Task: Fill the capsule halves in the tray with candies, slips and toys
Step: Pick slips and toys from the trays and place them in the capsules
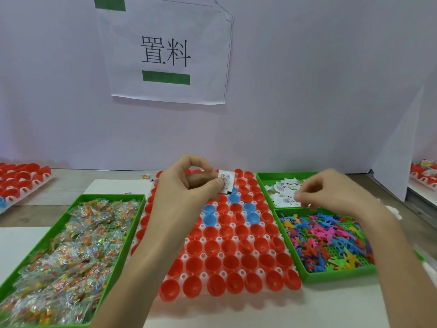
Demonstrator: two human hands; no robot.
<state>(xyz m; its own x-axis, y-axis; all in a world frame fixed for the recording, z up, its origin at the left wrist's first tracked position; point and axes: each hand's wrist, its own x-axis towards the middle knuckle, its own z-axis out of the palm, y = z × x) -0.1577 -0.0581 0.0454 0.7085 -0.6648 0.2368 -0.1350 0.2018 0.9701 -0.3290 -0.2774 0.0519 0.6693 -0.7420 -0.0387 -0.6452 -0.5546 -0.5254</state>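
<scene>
Over the far end of the white tray [222, 255], the left hand [186, 183] hovers with its thumb and curled fingers [208, 179] pinching a small stack of printed slips [226, 182], held just above the capsule halves [233, 262]. Those halves sit open side up in rows across the tray. Nearly all are red, with a few blue halves [209, 220] grouped toward the far middle, and the left forearm hides part of the left columns. The right hand [331, 192] is above the far green bin [260, 183], which holds loose slips [282, 200]. Its fingers are curled with the tips drawn together at the paper pile, but motion blur makes it impossible to tell whether they grip a slip. Right against that bin on its near side, a second green bin [335, 276] is heaped with small toys [326, 237] in many colours. Left of the tray, a long green bin [111, 197] is full of candies [71, 245] in clear wrappers. All of these stand on the desk [260, 311]. Another tray [23, 181] of red halves lies at the far left, and a similar one [423, 176] shows at the right edge. A paper sign [165, 53] with two large characters and green bars hangs on the pale wall behind.
</scene>
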